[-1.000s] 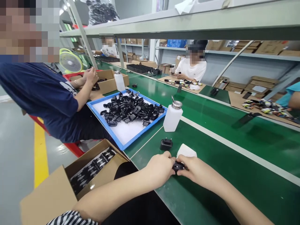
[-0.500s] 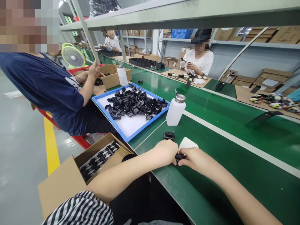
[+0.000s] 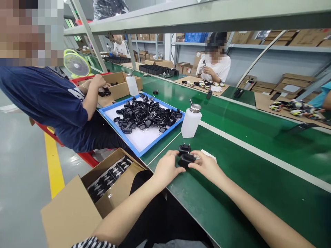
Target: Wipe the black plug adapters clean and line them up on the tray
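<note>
My right hand [image 3: 208,167] pinches a black plug adapter [image 3: 186,160] between thumb and fingers, low over the green table [image 3: 232,179]. To its left, my left hand [image 3: 167,168] has thumb and fingers apart, its fingertips close to the adapters; whether they touch is hard to tell. Directly behind the held piece stands a second black plug adapter [image 3: 184,148], its two pins pointing up. A white pad [image 3: 209,155] lies partly hidden behind my right fingers.
Beyond my hands stands a white pump bottle [image 3: 190,123]. A blue-rimmed tray [image 3: 139,153] holds a heap of black adapters. By my left arm is an open cardboard box [image 3: 69,210] with packed adapters. A co-worker in navy [image 3: 59,103] sits at the left.
My left hand has moved left and its fingers have spread. The right hand has brought the adapter leftward, in front of the standing one. The white pad is less covered by the adapter.
</note>
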`<state>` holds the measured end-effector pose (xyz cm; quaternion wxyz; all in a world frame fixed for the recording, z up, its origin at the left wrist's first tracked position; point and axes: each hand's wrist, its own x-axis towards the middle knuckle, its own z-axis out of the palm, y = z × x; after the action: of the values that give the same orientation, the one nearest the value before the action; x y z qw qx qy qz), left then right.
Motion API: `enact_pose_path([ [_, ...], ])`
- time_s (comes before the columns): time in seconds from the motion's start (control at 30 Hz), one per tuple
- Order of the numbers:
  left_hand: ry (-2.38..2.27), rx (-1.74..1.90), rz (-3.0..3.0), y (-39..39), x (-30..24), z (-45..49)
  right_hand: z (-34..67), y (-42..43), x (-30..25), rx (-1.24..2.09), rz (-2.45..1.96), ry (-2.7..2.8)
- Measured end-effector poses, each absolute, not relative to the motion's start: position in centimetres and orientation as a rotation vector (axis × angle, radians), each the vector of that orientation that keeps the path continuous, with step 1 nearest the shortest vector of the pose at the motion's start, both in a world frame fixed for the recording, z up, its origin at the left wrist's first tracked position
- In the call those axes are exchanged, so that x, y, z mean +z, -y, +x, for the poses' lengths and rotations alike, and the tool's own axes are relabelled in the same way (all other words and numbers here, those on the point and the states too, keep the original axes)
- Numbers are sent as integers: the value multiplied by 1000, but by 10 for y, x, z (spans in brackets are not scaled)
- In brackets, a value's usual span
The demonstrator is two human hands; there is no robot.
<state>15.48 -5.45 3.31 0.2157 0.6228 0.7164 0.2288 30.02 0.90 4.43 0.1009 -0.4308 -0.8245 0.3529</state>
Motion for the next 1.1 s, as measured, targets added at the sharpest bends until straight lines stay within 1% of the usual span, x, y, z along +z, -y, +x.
enact_pose_path([
  [0.07,-1995,730,1692,51,25,147,297,-10,42,1011,-1296,2394],
  [0.17,-1792,816,1722,35,19,140,296,-14,44,883,-1251,2470],
  [0.3,-1538,941,1687,11,13,135,302,-24,48,1005,-1195,2491],
  [0.37,-1487,1007,1685,8,9,136,305,-27,48,979,-1168,2510],
  [0.5,-1676,1280,1748,24,5,147,306,-27,46,715,-1146,2630],
  [0.57,-1797,1353,1769,36,6,157,304,-23,47,624,-1142,2666],
  [0.67,-1806,1247,1766,46,8,168,301,-16,48,598,-1134,2703],
  [0.8,-1766,1112,1766,44,10,169,304,-13,47,701,-1100,2682],
  [0.97,-1721,1063,1773,41,17,160,306,-13,43,659,-1085,2698],
  [1.1,-1527,1043,1853,39,21,157,305,-11,43,730,-1033,2695],
])
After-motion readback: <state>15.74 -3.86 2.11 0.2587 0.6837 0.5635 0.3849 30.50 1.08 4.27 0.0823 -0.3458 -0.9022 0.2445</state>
